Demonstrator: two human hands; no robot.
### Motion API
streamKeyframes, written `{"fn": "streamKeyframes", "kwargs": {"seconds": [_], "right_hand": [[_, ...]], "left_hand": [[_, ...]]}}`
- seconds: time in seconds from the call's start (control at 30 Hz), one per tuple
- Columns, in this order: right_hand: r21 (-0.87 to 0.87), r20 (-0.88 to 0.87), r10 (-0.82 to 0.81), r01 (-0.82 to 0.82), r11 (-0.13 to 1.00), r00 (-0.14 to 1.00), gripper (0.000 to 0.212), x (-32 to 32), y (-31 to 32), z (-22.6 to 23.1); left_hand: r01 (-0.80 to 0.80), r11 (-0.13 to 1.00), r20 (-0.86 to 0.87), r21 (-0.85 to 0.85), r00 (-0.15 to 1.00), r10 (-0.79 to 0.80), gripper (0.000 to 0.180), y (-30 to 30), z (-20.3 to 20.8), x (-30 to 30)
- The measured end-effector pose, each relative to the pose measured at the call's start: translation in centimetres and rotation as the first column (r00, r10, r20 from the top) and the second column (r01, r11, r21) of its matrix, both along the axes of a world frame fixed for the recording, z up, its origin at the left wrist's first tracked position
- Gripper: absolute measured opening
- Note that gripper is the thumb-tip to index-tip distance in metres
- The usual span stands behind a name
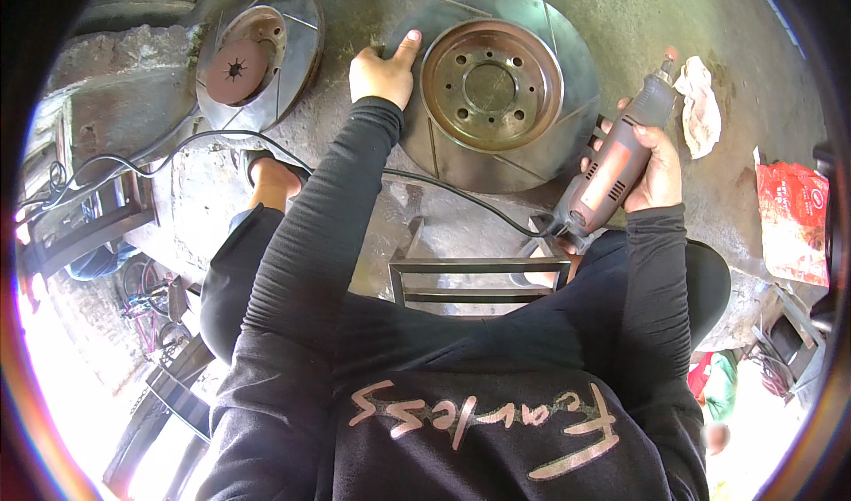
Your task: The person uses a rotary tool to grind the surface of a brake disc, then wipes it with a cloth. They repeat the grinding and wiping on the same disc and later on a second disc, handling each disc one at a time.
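Observation:
A large grey brake disc [567, 62] lies in front of me, its rusty raised centre pierced by several holes. My left hand [383, 74] grips its left rim, thumb along the face and the other fingers mostly hidden. In my right hand [651, 169] is a die grinder [612, 169] with a worn reddish-grey body, held at the disc's right side. Its small pinkish tip [671, 53] points away from me, apart from the disc. Further left, a second brake disc [301, 36] carries a round brown sanding disc [238, 71] with a star-shaped centre hole.
The grinder's black cord [443, 182] crosses leftward under my left forearm. A low metal frame [479, 266] stands between my legs. To the right lie a crumpled whitish rag [700, 107] and a red packet [792, 222]. Someone in red and green [716, 381] is at lower right.

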State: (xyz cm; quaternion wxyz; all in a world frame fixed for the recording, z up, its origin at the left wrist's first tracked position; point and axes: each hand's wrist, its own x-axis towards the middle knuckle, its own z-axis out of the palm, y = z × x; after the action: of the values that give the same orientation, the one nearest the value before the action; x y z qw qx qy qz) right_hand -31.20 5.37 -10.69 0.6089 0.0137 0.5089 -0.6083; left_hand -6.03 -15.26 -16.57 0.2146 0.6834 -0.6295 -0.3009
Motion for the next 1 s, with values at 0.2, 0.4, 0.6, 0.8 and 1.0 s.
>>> {"fn": "streamKeyframes", "kwargs": {"seconds": [0.2, 0.4, 0.6, 0.8, 1.0], "right_hand": [[0.133, -0.082, -0.003, 0.014, 0.991, 0.997, 0.051, 1.1, 0.3, 1.6], [0.150, -0.138, -0.074, 0.095, 0.984, 0.988, 0.038, 6.0, 1.7, 4.3], [0.124, 0.152, -0.039, 0.020, 0.992, 0.988, 0.035, 12.7, 0.6, 4.4], [0.057, 0.187, 0.145, -0.158, 0.986, 0.972, 0.041, 17.3, 0.9, 3.9], [0.090, 0.281, 0.240, -0.274, 0.958, 0.929, 0.052, 17.2, 0.3, 2.9]], "left_hand": [[0.098, 0.995, 0.092, -0.020, 0.991, -0.096, 0.072, -0.7, -0.3, 0.3], [0.460, 0.840, 0.172, -0.289, 0.888, -0.427, 0.061, 1.5, 3.2, 5.6], [0.640, 0.761, 0.135, -0.106, 0.767, -0.627, 0.053, 6.6, 7.4, 9.3], [0.613, 0.658, -0.456, 0.437, 0.782, -0.426, 0.080, 13.2, 14.3, 8.4], [0.646, 0.572, -0.645, 0.505, 0.723, -0.247, 0.113, 16.0, 13.5, 8.1]]}}
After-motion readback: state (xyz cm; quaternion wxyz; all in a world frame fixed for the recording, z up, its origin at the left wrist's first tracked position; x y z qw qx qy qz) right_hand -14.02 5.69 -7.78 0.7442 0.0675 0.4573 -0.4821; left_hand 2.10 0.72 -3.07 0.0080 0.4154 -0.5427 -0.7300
